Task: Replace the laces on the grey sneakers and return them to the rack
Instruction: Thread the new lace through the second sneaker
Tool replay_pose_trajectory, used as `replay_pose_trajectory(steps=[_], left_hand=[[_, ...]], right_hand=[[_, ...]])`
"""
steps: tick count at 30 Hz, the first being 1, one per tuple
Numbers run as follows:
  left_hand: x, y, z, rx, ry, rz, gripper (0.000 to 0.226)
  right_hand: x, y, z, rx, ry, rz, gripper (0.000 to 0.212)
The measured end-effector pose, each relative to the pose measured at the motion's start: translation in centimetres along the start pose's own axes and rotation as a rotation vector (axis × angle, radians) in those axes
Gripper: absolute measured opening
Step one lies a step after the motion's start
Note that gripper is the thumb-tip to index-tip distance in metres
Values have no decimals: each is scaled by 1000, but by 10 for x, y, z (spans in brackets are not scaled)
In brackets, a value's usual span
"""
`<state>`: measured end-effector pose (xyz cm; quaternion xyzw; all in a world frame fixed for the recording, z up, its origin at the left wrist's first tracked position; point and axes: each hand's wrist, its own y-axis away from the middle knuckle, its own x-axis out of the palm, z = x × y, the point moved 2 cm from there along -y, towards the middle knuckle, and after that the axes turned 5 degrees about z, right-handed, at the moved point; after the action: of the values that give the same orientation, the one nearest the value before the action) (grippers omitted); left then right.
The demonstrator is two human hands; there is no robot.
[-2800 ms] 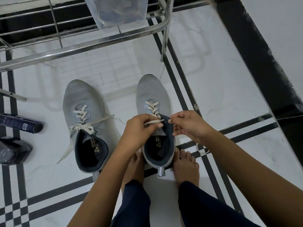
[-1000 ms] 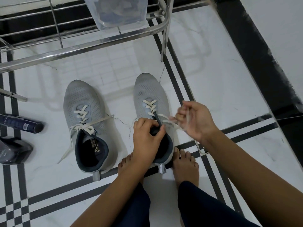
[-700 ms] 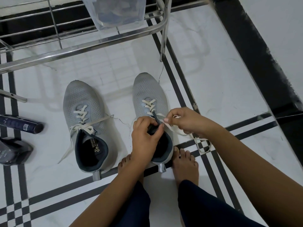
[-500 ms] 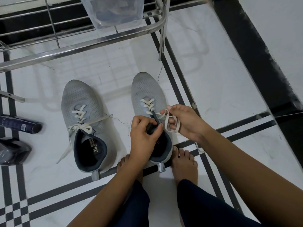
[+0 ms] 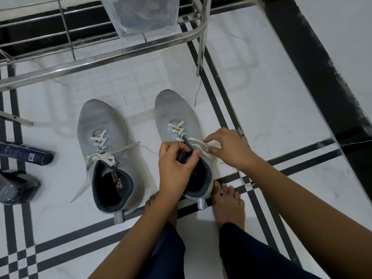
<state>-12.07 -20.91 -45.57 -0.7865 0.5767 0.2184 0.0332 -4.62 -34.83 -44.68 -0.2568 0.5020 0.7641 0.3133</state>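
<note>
- The left hand (image 5: 175, 164) curls over the collar of a grey sneaker (image 5: 175, 109), thumb and fingers gripping its dark tongue (image 5: 186, 151).
- The right hand (image 5: 229, 150) sits just beside it, over the sneaker's outer edge. Its thumb and forefinger pinch the cream lace (image 5: 178, 127), though the fingertips are slightly blurred.
- The lace is crossed through the lower eyelets. One loose end trails from under the right wrist onto the floor (image 5: 271, 109).
- This sneaker stands upright on the white marble floor, toe pointing towards the rack, heel between the person's bare feet (image 5: 228, 206).
- A second grey sneaker (image 5: 100, 121) stands beside it to the left, apart from it and untouched. Its own cream lace (image 5: 100, 140) is threaded and loosely knotted, with the ends spilling over both sides.
- The steel rack (image 5: 100, 59) crosses the top of the view, its lowest rail above the floor beyond both toes. A translucent plastic box (image 5: 145, 15) rests on its bars.
- At the left edge lie a dark spray can (image 5: 24, 156) on its side and, nearer the person, a dark plastic-wrapped bundle (image 5: 16, 188).
- Dark trouser legs (image 5: 251, 248) fill the bottom of the view.
</note>
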Motion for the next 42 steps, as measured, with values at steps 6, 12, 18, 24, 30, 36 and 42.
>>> replay_pose_trajectory(steps=[6,12,18,24,30,36,42], left_hand=[[-1,-4,-20,32,-87,65,15],[2,-19,-29,-164,-211,230,32],[7,-26,-27,-229,68,422,26],[-28,-32,-27,-158,195,297,28],[-23,-42,-28,-123,-55,416,38],[-48,-43,-11,-137,63,315,34],[-34,-46,-14,-15,-134,425,43]], right_hand=[[-22,-1,18,43,-791,149,5],[-30,-3,16,166,-1197,224,21],[-30,-8,21,210,-1192,205,19],[-45,-7,19,71,-507,112,28],[-57,3,45,-222,-369,277,17],[-66,-2,22,-65,30,212,35],[-59,0,45,-210,-265,231,11]])
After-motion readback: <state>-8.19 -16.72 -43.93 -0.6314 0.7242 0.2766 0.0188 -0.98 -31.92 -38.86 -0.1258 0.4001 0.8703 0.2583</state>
